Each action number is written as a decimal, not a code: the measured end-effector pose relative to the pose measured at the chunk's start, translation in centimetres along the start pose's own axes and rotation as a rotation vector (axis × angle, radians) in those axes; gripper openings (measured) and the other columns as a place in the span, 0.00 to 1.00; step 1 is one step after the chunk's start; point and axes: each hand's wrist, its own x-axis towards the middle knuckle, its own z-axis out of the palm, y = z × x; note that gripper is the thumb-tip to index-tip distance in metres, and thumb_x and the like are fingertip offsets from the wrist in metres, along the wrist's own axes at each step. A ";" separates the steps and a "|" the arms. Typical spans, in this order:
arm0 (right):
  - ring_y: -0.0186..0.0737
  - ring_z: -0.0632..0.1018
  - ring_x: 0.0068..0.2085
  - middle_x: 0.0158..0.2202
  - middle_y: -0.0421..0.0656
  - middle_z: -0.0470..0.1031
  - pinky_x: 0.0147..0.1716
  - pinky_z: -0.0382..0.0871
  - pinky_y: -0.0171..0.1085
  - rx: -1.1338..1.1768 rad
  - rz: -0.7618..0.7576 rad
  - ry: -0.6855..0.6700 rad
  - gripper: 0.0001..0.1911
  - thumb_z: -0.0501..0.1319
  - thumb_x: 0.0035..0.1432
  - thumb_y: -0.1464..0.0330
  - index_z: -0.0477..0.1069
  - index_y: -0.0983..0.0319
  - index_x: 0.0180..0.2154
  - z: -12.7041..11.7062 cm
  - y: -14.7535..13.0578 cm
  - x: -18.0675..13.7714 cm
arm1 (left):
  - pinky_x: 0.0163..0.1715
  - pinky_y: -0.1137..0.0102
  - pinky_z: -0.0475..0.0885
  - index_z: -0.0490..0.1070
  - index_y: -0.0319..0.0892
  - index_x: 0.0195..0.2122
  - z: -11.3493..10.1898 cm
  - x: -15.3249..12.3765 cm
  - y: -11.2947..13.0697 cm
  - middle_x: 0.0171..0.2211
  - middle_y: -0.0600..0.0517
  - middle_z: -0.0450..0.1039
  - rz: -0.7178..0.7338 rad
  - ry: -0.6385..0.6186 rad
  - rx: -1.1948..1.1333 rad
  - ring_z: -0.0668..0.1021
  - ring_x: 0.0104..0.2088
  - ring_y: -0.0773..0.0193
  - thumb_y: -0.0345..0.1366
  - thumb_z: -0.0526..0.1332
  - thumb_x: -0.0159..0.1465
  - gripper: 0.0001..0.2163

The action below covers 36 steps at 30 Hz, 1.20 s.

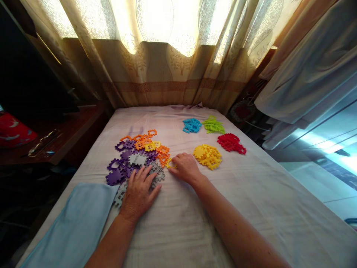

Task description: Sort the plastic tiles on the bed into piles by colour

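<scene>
My left hand (139, 193) lies with fingers spread over grey interlocking plastic pieces (157, 171) at the near side of a mixed heap. Purple pieces (115, 176), a pale grey piece (137, 159) and orange pieces (163, 154) make up much of that heap, with a yellow piece (152, 146) on top. At the heap's right edge, my right hand (185, 166) has its fingers closed on a small yellow interlocking piece (170, 163). Just right of this hand is a pile of yellow pieces (208, 156).
Separate piles of blue pieces (192, 125), lime green pieces (213, 125) and red pieces (231, 143) lie farther off on the sheet-covered surface (251, 201). A folded light blue cloth (75, 219) is at the left edge. Curtains (173, 74) hang behind.
</scene>
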 end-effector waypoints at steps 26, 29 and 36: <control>0.43 0.78 0.47 0.46 0.45 0.81 0.43 0.67 0.36 0.105 0.432 0.110 0.15 0.55 0.65 0.66 0.80 0.58 0.45 -2.5 10.2 -1.0 | 0.61 0.46 0.61 0.72 0.44 0.52 0.1 0.1 -0.2 0.60 0.43 0.70 0.023 -0.006 0.052 0.70 0.61 0.46 0.46 0.55 0.67 0.18; 0.44 0.78 0.48 0.49 0.48 0.79 0.45 0.67 0.37 0.080 0.418 0.230 0.15 0.54 0.65 0.67 0.80 0.59 0.44 -2.7 10.1 -0.9 | 0.62 0.46 0.61 0.73 0.44 0.53 0.0 0.1 -0.2 0.60 0.44 0.70 0.020 -0.008 0.047 0.70 0.61 0.46 0.46 0.55 0.67 0.18; 0.41 0.77 0.48 0.48 0.45 0.79 0.48 0.68 0.36 0.207 0.175 0.147 0.15 0.55 0.65 0.66 0.78 0.58 0.48 -1.5 4.2 4.6 | 0.62 0.46 0.62 0.72 0.44 0.53 0.0 0.0 -0.1 0.60 0.44 0.70 0.012 -0.005 0.040 0.69 0.62 0.47 0.46 0.57 0.67 0.18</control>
